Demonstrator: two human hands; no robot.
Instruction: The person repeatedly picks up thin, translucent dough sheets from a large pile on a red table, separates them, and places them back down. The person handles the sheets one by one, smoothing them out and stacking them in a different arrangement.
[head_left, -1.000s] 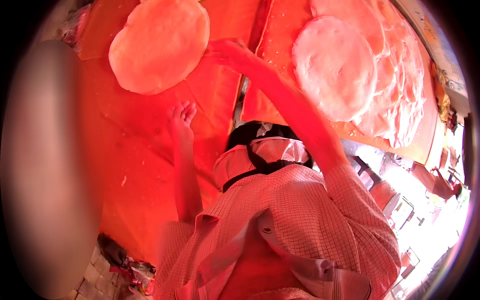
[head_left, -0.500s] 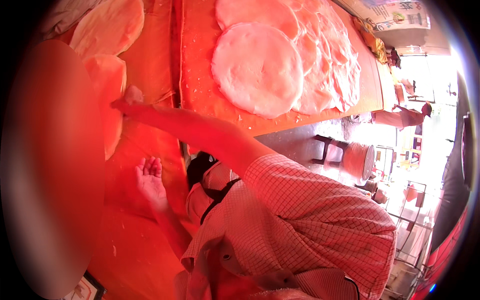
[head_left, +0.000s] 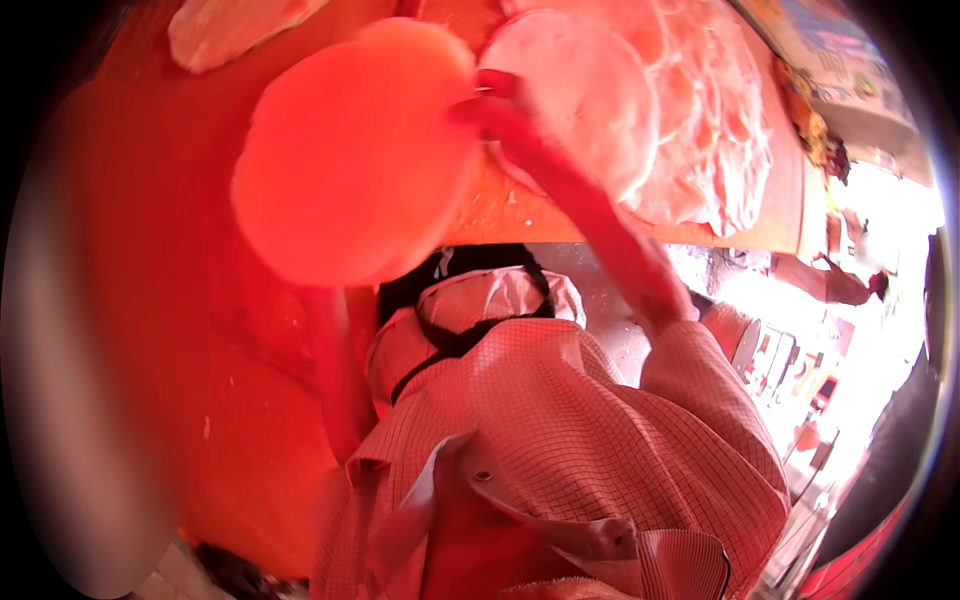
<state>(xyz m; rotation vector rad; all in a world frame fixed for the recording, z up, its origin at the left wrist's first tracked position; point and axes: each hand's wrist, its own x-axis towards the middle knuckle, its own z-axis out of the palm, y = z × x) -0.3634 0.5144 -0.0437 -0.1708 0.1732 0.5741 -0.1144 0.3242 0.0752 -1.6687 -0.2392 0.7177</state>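
A thin flat round of dough (head_left: pixel 355 160) is raised above the orange work surface, lit bright red-orange. My right hand (head_left: pixel 500 110) is closed on its right edge. My left forearm (head_left: pixel 335 365) reaches up to the lower edge of the same round, and the hand itself is hidden behind it. To the right lies another pale round of dough (head_left: pixel 590 110), partly behind my right hand and forearm. Beside that one, several more overlapping rounds (head_left: pixel 710 120) are spread out. One further dough piece (head_left: pixel 235 28) rests at the upper left.
The orange table covering (head_left: pixel 250 410) stretches along the left and across the top, bearing small crumbs. A large blurred shape (head_left: pixel 110 350) fills the left rim. At far right, another person (head_left: pixel 825 280) is in the bright background near a cylindrical container (head_left: pixel 728 335).
My right hand has swung rightward with the round from the left dough pieces, lifting it. My left hand, palm up and open before, is now covered by that round.
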